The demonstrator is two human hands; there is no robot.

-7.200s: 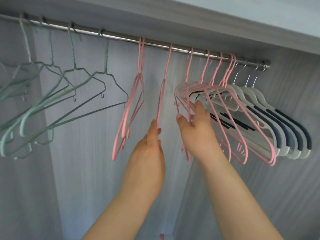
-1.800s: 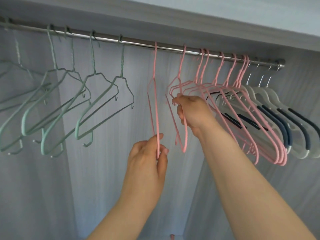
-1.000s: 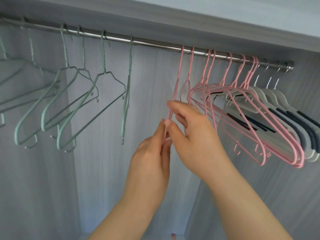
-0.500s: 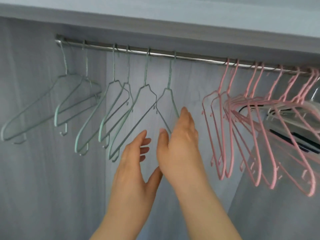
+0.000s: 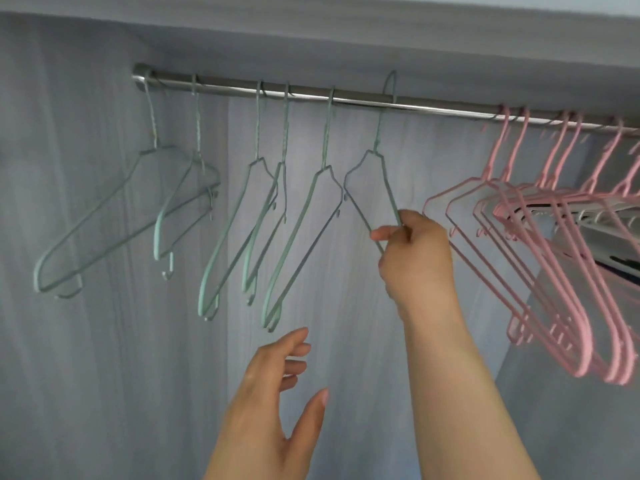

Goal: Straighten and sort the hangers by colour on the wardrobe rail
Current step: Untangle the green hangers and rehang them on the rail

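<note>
**A:** Hands?

**B:** Right hand (image 5: 415,258) is gripping the rightmost green hanger (image 5: 391,188), thumb and fingers curling round its wires low on the frame. Left hand (image 5: 277,393) is hanging below, holding nothing, with fingers spread wide and relaxed and thumb out.

**A:** Where's that hanger sitting?

**B:** Near the middle of the rail (image 5: 433,110). Its hook is poking up above the bar. Can't tell whether it's hooking the bar or clearing it. The frame is tilting, with the lower end going into the right hand.

**A:** Other greens?

**B:** Five other green hangers (image 5: 258,133) are hanging between the rail's left end and the held one. They're unevenly spaced and all slanting down to the left. The third and fourth are sitting close together.

**A:** Pinks?

**B:** The pink hangers (image 5: 554,199) are bunching toward the rail's right side, well apart from the greens. Their frames are overlapping and slanting down to the right. The bare stretch of bar is lying between the two colours.

**A:** Anything past them?

**B:** White hangers (image 5: 609,225) with dark strips are showing behind the pinks at the right edge, mostly cut off. The rail's right end is out of view.
</note>
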